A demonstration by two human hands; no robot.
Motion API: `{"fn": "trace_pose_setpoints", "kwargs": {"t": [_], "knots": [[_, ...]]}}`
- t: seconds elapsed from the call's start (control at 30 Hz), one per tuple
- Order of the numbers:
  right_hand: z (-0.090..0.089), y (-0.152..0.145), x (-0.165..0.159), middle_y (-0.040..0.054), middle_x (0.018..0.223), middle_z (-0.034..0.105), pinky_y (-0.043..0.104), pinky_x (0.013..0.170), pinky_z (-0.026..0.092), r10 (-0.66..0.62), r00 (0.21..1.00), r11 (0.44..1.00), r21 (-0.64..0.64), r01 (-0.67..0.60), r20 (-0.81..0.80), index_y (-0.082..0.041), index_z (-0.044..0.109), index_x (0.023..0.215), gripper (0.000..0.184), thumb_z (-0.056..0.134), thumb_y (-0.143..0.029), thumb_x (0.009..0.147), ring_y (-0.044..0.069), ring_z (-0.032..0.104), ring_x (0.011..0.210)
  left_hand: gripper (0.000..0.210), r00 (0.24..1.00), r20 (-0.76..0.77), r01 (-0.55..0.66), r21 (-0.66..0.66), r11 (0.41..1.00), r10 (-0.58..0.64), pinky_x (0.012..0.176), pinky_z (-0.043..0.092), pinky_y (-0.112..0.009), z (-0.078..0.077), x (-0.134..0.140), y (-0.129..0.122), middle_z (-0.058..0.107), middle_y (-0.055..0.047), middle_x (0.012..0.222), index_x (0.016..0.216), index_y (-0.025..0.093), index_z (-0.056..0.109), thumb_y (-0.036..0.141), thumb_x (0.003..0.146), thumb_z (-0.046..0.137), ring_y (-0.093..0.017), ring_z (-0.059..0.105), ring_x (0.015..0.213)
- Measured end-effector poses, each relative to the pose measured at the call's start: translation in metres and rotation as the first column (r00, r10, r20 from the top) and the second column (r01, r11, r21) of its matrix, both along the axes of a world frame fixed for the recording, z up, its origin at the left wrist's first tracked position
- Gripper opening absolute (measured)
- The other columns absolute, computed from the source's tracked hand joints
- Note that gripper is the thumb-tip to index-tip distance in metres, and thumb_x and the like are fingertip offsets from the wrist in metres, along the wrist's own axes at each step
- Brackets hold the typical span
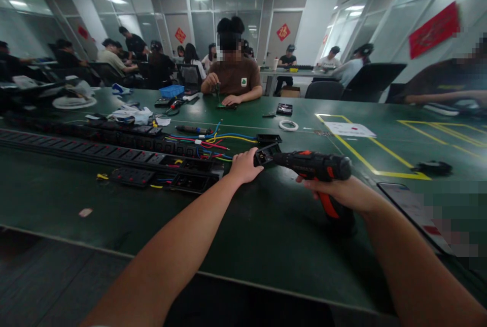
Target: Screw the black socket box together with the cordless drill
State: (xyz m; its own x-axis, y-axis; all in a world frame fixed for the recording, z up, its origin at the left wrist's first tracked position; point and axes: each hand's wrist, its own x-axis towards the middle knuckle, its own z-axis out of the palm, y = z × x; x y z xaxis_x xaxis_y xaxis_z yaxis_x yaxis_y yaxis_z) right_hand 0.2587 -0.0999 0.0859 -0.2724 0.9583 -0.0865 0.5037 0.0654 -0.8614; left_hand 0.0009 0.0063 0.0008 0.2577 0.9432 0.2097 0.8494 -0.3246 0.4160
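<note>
My left hand is closed around a small black plastic box, tilted up off the green table. My right hand grips a black and orange cordless drill by its handle. The drill's tip points left and reaches the open side of the box; whether it touches a screw inside I cannot tell. Left of my left hand lie long black power strips with rows of sockets. Blue, yellow and red wires run toward a second black box just behind the held one.
A white ring of tape and a small black box lie behind the drill. A tablet rests at right, by my right forearm. Across the table a person works with a hand tool near a blue basket.
</note>
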Motion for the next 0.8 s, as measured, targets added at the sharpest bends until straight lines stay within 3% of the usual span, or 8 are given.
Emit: {"fn": "trace_pose_setpoints", "kwargs": {"t": [0.27, 0.57, 0.8], "knots": [[-0.0056, 0.0032, 0.0054, 0.0015, 0.071, 0.068, 0.032, 0.059, 0.049, -0.012, 0.999, 1.000, -0.016, 0.013, 0.030, -0.020, 0.071, 0.101, 0.047, 0.082, -0.057, 0.075, 0.021, 0.063, 0.066, 0.063, 1.000, 0.001, 0.006, 0.008, 1.000, -0.006, 0.110, 0.044, -0.046, -0.0004, -0.0007, 0.0004, 0.069, -0.011, 0.136, 0.146, 0.025, 0.048, 0.044, 0.090, 0.071, -0.033, 0.062, 0.127], [-0.0042, 0.0012, 0.0021, 0.0013, 0.065, 0.066, 0.032, 0.056, 0.048, -0.061, 0.995, 0.998, -0.029, 0.063, 0.083, -0.019, 0.070, 0.090, 0.049, 0.083, -0.062, 0.070, 0.020, 0.060, 0.061, 0.068, 1.000, 0.000, 0.013, -0.007, 1.000, -0.013, 0.113, 0.042, -0.047, 0.0008, -0.0003, 0.0015, 0.066, -0.012, 0.141, 0.150, 0.023, 0.044, 0.044, 0.091, 0.070, -0.033, 0.060, 0.131], [-0.0063, 0.0032, 0.0035, 0.0017, 0.068, 0.067, 0.033, 0.057, 0.050, -0.049, 0.995, 0.998, -0.022, 0.052, 0.088, -0.020, 0.071, 0.095, 0.047, 0.082, -0.060, 0.072, 0.021, 0.062, 0.063, 0.067, 1.000, 0.001, 0.008, 0.005, 1.000, -0.008, 0.112, 0.043, -0.047, -0.0019, -0.0001, 0.0029, 0.067, -0.012, 0.139, 0.149, 0.025, 0.046, 0.045, 0.090, 0.071, -0.033, 0.062, 0.129]]}}
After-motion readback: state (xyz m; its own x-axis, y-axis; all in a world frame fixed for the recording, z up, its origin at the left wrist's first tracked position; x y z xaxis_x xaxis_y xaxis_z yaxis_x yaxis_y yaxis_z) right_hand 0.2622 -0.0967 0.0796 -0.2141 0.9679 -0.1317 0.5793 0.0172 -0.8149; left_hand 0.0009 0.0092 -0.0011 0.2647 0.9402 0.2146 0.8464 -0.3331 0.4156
